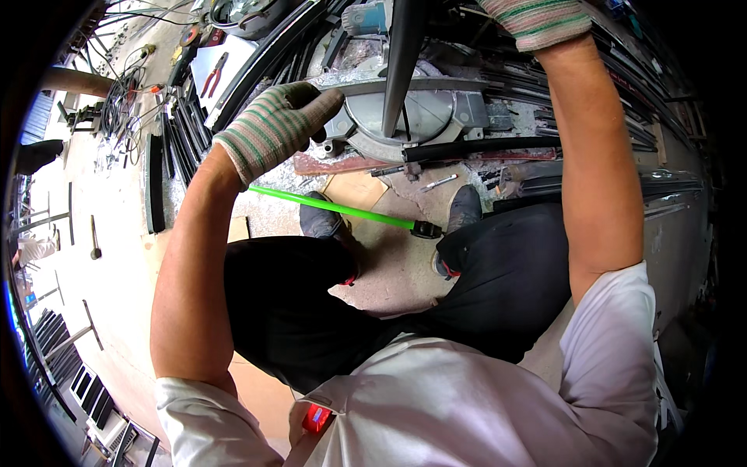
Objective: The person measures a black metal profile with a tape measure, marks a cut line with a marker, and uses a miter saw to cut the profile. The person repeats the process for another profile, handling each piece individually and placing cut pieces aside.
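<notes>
My left hand [272, 131], in a knit glove with green stripes, is at the left side of a cutting saw's round grey base [401, 117]. Its fingers are curled, and what they hold, if anything, is hidden. The left end of a grey metal bar [443, 84] lies close to them. My right hand [541, 19], gloved alike, is raised at the upper edge, where its fingers are cut off from view. Between the hands a long dark bar [405, 62] slants down over the saw base. Behind it shows the saw's teal motor housing [366, 19].
A bright green strip [334, 206] with a black end piece [426, 229] crosses above my shoes. Black metal profiles [183, 128] lie in bundles on both sides. Red-handled pliers [214, 75] rest on a white sheet. A hammer-like tool [95, 237] and coiled cables [120, 101] lie left.
</notes>
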The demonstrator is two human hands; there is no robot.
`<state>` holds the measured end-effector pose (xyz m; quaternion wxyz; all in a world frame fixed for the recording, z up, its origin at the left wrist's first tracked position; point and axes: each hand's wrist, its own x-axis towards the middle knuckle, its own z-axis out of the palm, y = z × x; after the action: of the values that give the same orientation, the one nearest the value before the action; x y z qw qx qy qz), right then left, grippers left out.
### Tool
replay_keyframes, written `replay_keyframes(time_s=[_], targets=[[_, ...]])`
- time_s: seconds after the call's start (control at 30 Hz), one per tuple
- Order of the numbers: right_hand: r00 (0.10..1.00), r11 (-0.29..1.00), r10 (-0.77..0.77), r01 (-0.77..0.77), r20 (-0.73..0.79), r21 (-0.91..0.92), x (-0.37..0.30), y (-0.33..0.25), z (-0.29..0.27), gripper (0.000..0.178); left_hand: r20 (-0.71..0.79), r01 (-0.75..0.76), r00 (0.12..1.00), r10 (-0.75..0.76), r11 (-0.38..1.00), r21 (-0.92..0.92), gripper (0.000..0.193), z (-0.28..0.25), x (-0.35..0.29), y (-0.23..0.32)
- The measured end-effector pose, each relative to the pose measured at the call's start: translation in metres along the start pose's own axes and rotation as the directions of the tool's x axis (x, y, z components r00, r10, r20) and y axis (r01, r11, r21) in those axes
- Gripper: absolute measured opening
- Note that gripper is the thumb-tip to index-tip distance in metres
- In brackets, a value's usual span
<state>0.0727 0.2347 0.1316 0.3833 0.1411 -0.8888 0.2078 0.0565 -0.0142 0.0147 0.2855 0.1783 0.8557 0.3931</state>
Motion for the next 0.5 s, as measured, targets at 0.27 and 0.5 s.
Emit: replay_keyframes(time_s=[0.27, 0.5], targets=[[0.99, 0.935, 0.137, -0.12, -0.029, 0.333, -0.002, -0.002, 0.002, 0.045, 0.017, 0.018, 1.0, -0.018, 1.0, 0.006, 0.042, 0.001, 0.0, 0.004], [0.995, 0.938, 0.048, -0.014, -0.093, 0.345, -0.001, 0.006, 0.005, 0.045, 0.028, 0.023, 0.999, -0.024, 1.0, 0.018, 0.041, 0.002, 0.0, 0.005]])
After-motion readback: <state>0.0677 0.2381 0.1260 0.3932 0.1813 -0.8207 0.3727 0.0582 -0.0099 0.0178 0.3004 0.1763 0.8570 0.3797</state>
